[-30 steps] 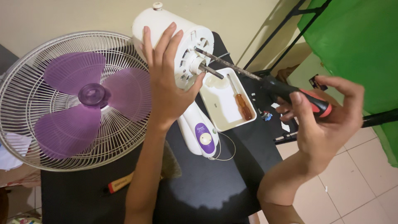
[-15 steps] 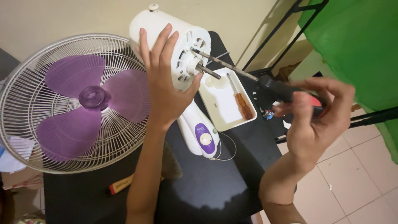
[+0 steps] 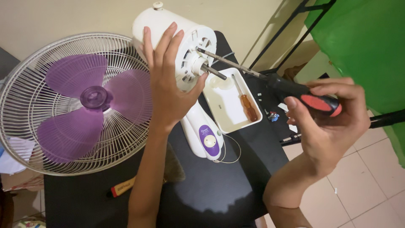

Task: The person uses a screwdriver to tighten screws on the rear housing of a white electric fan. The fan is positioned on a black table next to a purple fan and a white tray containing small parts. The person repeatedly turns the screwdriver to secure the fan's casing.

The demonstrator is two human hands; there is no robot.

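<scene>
- We find the left hand [image 3: 166,90] laid flat against the white fan motor housing [image 3: 173,40], fingers [image 3: 162,46] spread wide over its side and the thumb pressed near the front face
- The housing stands tilted on the black worktop [image 3: 211,190], its front face turned toward the right, with the bare metal shaft [image 3: 215,71] protruding from the centre
- The right hand [image 3: 329,122] is closed around the red and black handle of a long screwdriver [image 3: 295,90]; fingers are curled over the top of the grip, the thumb beneath
- The screwdriver blade runs up and to the left, its tip meeting the front face of the housing just above the shaft
- Below the housing we note the white fan neck with a purple control panel [image 3: 209,141], lying on the worktop, and a thin wire looped beside it
- A white rectangular tray [image 3: 223,114] sits on the worktop just right of the housing; inside lies a second, smaller screwdriver with a brown handle [image 3: 247,105]
- To the left, the wire fan guard [image 3: 29,80] with the purple blade [image 3: 95,99] inside it stands against the wall, apart from the housing
- A yellow and red tool handle [image 3: 122,187] lies on the worktop near the left forearm, partly hidden by it
- Green cloth [image 3: 367,46] hangs at the upper right above a tiled floor [image 3: 363,185]
</scene>
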